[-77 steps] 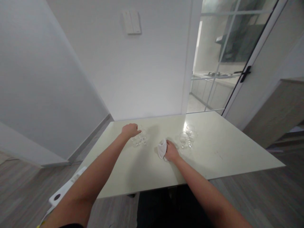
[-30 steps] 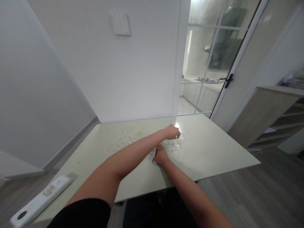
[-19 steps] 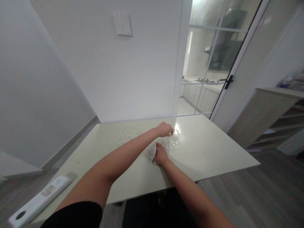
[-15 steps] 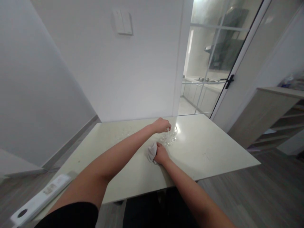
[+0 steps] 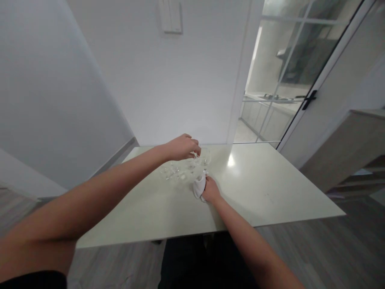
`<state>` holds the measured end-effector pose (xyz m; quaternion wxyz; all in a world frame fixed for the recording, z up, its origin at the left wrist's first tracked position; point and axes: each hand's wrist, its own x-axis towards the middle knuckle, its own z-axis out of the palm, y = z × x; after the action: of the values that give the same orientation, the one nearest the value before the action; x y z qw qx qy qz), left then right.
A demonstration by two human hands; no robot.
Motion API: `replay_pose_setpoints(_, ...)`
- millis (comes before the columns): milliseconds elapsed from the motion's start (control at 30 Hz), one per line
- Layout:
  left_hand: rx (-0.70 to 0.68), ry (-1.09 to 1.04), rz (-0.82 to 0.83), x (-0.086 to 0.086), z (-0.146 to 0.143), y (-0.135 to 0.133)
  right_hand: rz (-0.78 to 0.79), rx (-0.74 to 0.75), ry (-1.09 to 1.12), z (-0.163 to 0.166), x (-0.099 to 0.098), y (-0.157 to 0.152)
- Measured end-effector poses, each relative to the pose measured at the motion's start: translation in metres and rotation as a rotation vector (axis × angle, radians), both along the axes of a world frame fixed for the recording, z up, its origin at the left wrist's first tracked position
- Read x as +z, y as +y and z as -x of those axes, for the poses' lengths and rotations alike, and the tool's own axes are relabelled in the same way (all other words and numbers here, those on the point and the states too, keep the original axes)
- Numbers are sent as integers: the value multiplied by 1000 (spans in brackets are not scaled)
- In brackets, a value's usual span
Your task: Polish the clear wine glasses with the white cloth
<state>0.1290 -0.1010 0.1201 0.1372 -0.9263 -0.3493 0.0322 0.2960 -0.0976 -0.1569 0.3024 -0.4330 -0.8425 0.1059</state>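
Note:
My left hand (image 5: 182,147) reaches across the table, fingers pinched on the rims of clear stemmed glasses (image 5: 203,159) that it carries just above the tabletop. How many it holds I cannot tell. More clear glasses (image 5: 172,173) stand on the table to its left. My right hand (image 5: 211,190) rests on the table with its fingers closed on a crumpled white cloth (image 5: 199,186), right beside the carried glasses.
The pale table (image 5: 264,188) stands against a white wall with a light switch (image 5: 171,16). A glass door (image 5: 288,72) with a black handle opens on a kitchen at the right. A wooden cabinet (image 5: 357,140) stands at the far right.
My left hand went from the left glasses to the right group, gripped glasses there and carried them left toward the other group. My right hand stayed on the cloth.

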Motion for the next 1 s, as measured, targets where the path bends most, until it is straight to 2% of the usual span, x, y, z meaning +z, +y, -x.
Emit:
replay_pose_setpoints(133,24,12,25,-7,26,-37,18,-1,-9,0,2,0)
replay_pose_setpoints(333,62,-42,69,-36,60,-84,23,6,-27,-1,5,-1)
replay_pose_setpoints(467,81,-69,93,-55,76,-101,22,10,4,-2,4,0)
replay_pose_setpoints(700,64,-1,128,-81,92,-98,29,7,26,-2,8,-3)
replay_pose_setpoints(833,55,43,122,-88,99,-87,15,10,4,-2,10,-3)
replay_pose_setpoints(1000,33,0,113,-93,106,-77,-7,0,-11,-2,9,-3)
